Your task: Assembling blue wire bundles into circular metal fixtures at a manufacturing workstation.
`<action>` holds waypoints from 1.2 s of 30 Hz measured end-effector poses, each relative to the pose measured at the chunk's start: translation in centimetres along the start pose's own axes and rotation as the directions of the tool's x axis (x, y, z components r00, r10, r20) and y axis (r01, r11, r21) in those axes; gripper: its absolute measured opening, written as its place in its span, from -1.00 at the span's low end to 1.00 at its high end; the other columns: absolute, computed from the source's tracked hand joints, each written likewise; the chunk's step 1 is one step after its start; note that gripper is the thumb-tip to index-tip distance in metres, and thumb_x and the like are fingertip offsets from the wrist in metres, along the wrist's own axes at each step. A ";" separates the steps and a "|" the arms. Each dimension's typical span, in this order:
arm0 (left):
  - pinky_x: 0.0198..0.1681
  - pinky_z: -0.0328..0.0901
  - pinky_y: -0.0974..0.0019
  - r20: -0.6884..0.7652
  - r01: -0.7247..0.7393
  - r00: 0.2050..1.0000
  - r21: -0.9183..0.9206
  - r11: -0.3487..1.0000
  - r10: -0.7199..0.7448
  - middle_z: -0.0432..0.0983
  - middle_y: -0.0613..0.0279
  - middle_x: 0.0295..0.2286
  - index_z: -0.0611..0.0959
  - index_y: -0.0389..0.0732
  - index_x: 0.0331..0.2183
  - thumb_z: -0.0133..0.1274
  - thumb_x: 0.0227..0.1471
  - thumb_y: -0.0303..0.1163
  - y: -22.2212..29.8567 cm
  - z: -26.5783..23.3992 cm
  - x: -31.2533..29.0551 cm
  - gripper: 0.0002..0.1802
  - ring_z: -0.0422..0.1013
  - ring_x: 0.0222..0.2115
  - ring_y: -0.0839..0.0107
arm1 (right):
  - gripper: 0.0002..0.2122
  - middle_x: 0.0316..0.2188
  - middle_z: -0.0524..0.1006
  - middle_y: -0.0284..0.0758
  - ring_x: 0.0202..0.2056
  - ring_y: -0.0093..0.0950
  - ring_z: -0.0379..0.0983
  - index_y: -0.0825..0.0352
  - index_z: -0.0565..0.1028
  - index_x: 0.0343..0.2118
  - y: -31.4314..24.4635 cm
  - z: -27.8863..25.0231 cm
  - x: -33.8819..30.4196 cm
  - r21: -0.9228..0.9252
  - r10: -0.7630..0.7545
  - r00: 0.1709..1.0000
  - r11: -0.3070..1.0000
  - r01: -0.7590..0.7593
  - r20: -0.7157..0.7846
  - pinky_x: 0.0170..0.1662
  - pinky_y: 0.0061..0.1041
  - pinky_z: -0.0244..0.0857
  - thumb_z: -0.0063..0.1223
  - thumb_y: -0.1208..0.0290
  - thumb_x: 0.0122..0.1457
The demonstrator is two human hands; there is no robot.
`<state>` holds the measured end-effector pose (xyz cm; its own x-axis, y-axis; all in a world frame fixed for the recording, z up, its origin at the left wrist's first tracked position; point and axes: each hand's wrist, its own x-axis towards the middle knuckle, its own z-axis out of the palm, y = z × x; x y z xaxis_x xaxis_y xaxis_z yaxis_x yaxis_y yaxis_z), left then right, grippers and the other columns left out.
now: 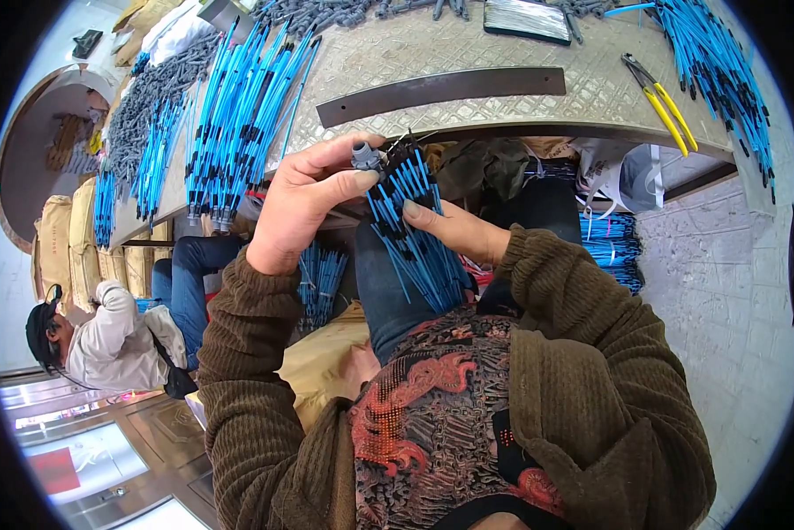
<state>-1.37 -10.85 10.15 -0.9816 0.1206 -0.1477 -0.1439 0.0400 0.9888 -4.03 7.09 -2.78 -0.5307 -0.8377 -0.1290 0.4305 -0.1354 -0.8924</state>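
Above my lap, my right hand is closed round a bundle of thin blue rods with black tips. Its thumb presses across the front of the rods. My left hand pinches a grey plastic fitting between thumb and fingers, right beside the upper ends of the bundle. Whether the fitting is joined to any rod cannot be made out. Several dark tips and thin ends stick up from the bundle's top. The lower rods spread toward my lap.
On the worktable ahead lie a dark metal strip, yellow-handled pliers, a wrapped block, grey fittings, and blue rod piles left and right. Bundles sit below. A person sits at left.
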 end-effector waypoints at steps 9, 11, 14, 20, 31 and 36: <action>-0.25 0.36 0.48 0.029 0.020 0.999 -0.084 0.996 -0.017 0.50 0.29 -0.31 0.55 -0.29 -0.18 0.10 -0.07 -0.59 0.3 -0.1 0.2 -0.69 0.43 -0.31 0.54 | -0.43 -0.39 0.47 -0.42 -0.35 -0.66 0.36 0.35 0.47 -0.21 -0.7 0.4 -0.6 0.023 0.054 0.998 0.998 -0.054 -0.016 -0.25 -0.64 0.27 -0.10 -0.18 0.09; -0.25 0.37 0.48 0.036 0.035 0.999 -0.070 0.997 -0.033 0.49 0.29 -0.31 0.55 -0.30 -0.19 0.10 -0.07 -0.58 0.5 -0.5 0.4 -0.69 0.43 -0.30 0.53 | -0.44 -0.40 0.47 -0.42 -0.36 -0.66 0.36 0.35 0.47 -0.22 -0.6 0.7 -0.8 0.020 0.038 0.998 0.999 -0.037 -0.045 -0.26 -0.63 0.27 -0.10 -0.18 0.09; -0.17 0.27 0.51 0.081 -0.131 0.991 0.389 0.912 0.108 0.49 0.31 -0.31 0.57 -0.27 -0.19 0.15 -0.09 -0.53 1.9 -0.4 0.9 -0.68 0.40 -0.30 0.58 | -0.45 -0.43 0.47 -0.42 -0.38 -0.65 0.36 0.37 0.49 -0.28 0.0 0.8 -0.9 0.006 -0.004 0.996 1.000 0.004 -0.094 -0.27 -0.63 0.27 -0.10 -0.16 0.10; -0.38 0.25 0.58 0.028 0.017 0.998 0.785 0.619 -0.063 0.50 0.37 -0.42 0.57 -0.26 -0.17 0.16 -0.07 -0.45 4.8 0.7 0.9 -0.66 0.36 -0.47 0.66 | -0.45 -0.45 0.47 -0.41 -0.38 -0.65 0.36 0.39 0.50 -0.33 0.0 1.0 -0.6 -0.064 -0.032 0.988 0.998 0.023 -0.149 -0.27 -0.63 0.26 -0.11 -0.16 0.11; -0.55 0.22 0.65 -0.124 0.160 0.986 0.576 0.802 -0.108 0.51 0.38 -0.52 0.51 -0.28 -0.09 0.14 -0.03 -0.41 3.1 2.2 0.6 -0.59 0.36 -0.57 0.72 | -0.46 -0.49 0.48 -0.31 -0.39 -0.54 0.40 0.47 0.42 -0.26 -0.2 2.1 -1.1 -0.203 -0.166 0.952 0.972 0.115 -0.258 -0.25 -0.51 0.28 -0.09 -0.08 0.13; -0.51 0.24 0.65 -0.099 0.151 0.988 0.446 0.882 -0.119 0.51 0.38 -0.51 0.51 -0.27 -0.10 0.14 -0.03 -0.42 3.0 1.8 0.8 -0.60 0.38 -0.55 0.71 | -0.52 -0.46 0.47 -0.25 -0.37 -0.50 0.40 0.45 0.31 -0.15 -0.6 1.7 -1.9 -0.607 -0.612 0.730 0.715 0.347 -0.304 -0.24 -0.47 0.28 -0.13 0.02 0.19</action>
<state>-2.37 -8.83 12.92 -0.9651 0.0162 -0.2615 -0.2193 0.4958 0.8403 -2.08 7.85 -1.28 -0.8730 -0.3675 0.3206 -0.3194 -0.0658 -0.9453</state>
